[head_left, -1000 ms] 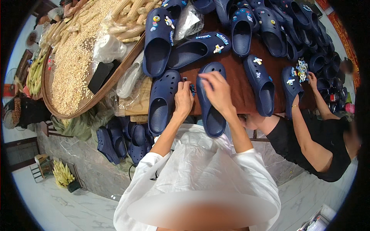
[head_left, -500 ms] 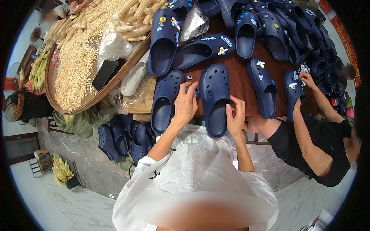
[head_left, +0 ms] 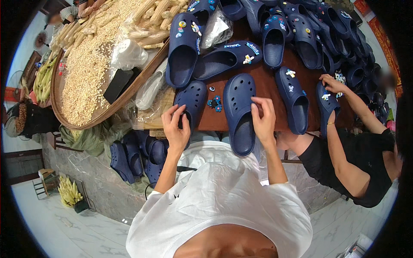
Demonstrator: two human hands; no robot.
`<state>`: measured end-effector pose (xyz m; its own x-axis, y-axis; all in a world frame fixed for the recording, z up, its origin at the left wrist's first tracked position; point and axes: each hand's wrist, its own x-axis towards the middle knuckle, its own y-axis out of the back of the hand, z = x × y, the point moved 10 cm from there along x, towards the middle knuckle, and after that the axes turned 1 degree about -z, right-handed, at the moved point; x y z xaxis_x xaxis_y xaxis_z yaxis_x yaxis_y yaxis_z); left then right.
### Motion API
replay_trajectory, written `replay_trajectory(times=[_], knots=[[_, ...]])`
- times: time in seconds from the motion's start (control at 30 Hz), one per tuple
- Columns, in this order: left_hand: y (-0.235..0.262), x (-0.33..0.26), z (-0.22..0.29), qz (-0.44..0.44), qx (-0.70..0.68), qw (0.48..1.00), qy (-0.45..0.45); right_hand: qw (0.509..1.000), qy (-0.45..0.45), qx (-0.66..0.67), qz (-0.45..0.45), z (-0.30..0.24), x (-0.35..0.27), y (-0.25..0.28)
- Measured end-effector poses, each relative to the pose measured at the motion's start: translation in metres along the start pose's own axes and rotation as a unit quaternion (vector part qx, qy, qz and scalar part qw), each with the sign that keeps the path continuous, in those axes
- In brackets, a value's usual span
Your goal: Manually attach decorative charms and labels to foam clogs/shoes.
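At frame centre the navy clog (head_left: 240,112) lies lengthwise, toe up-frame and heel toward the person, with the right hand (head_left: 263,121) pinching its right rim while the left hand (head_left: 176,129), open-fingered, rests on the neighbouring clog (head_left: 192,101).

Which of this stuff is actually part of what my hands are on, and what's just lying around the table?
In hand:
- right hand on the navy clog overhanging the table edge
- left hand at the second navy clog
- small charms between the two clogs

Lying about:
- round basket of grain
- clogs under the table
- co-worker's hand on another clog
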<state>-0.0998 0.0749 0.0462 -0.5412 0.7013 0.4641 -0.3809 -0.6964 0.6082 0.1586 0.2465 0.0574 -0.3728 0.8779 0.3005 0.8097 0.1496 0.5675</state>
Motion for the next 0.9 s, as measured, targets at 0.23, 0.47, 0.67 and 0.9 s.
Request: replay_trajectory(times=[0.23,0.47,0.67,0.9], knots=[[-0.014,-0.005,-0.018,-0.008,-0.042,0.999,0.028,0.990,0.048,-0.075,-0.108,-0.003,0.067,-0.049],[-0.012,-0.005,-0.047,-0.018,-0.054,0.996,0.075,0.964,0.087,-0.159,-0.193,-0.033,0.039,-0.042],[-0.010,-0.002,-0.049,-0.007,-0.042,0.996,0.080,0.953,0.023,-0.202,-0.223,-0.005,0.002,-0.030],[0.028,-0.003,-0.036,-0.007,-0.064,0.998,0.005,0.968,-0.006,-0.179,-0.178,0.021,-0.011,-0.025]])
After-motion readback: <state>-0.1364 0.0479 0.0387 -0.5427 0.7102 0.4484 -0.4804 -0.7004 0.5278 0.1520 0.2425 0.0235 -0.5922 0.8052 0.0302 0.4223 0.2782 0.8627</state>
